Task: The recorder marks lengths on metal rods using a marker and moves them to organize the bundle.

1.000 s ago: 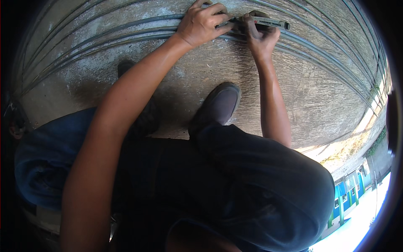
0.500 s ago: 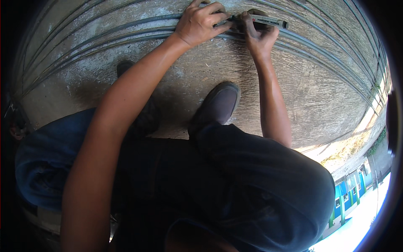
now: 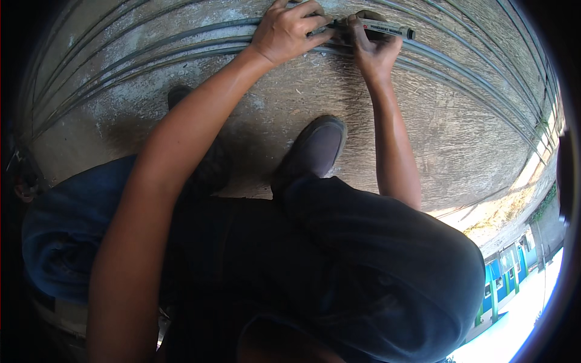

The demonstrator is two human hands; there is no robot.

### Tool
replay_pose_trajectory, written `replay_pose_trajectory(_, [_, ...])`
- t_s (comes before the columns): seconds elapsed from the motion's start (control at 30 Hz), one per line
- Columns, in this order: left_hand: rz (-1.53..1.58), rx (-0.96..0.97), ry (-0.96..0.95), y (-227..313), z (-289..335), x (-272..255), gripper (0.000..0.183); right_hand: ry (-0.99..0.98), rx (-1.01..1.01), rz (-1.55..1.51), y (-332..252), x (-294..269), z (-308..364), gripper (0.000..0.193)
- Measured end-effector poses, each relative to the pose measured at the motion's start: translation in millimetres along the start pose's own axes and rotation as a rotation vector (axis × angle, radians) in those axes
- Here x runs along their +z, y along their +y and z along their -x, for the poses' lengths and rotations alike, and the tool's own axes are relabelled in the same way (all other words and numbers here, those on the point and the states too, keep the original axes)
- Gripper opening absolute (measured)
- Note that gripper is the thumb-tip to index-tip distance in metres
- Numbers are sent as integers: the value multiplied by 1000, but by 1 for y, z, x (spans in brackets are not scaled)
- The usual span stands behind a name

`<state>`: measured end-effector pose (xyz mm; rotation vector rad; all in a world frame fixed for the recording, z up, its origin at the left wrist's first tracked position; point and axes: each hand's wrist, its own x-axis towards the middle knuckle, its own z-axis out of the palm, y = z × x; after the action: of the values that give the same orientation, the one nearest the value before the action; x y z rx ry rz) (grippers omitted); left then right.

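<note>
Near the top edge, my right hand point(image 3: 376, 53) is closed around a grey marker pen point(image 3: 386, 28) with a dark end. The pen lies nearly level, its tip end turned left toward my other hand. My left hand point(image 3: 292, 31) has its fingers bent over a long grey metal rod point(image 3: 200, 30), which runs under the palm and carries on to the right past the marker. Left thumb and fingertips come close to the pen's tip; the exact contact point is too dark to make out. Several more thin rods point(image 3: 484, 83) lie alongside, curving across the ground.
Rough concrete ground point(image 3: 460, 145) spreads beneath the rods. My brown shoe point(image 3: 316, 145) stands just below the hands, and my bent knees in dark trousers point(image 3: 375, 260) fill the lower part. Dry grass point(image 3: 493, 227) and a blue building point(image 3: 505, 275) show at the right.
</note>
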<state>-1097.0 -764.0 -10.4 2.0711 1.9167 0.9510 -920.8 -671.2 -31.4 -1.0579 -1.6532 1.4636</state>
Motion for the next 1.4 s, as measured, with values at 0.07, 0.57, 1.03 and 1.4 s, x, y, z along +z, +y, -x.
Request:
replay_pose_trajectory(0.07, [5,-10,-18,0,1,0,25,-24,-57,56,0,-2,-3,15])
replay_pose_trajectory(0.57, [20,-7,-20,4,-4,0,22,-11,-27,-73,0,-7,-5,9])
replay_pose_trajectory(1.03, [-120,46,31,2,-4,3,23,-9,19,34,-13,-3,-9,21])
replay_pose_trajectory(1.4, [-130,33,20,-1,5,8,23,-44,-69,158,-8,-3,-7,19])
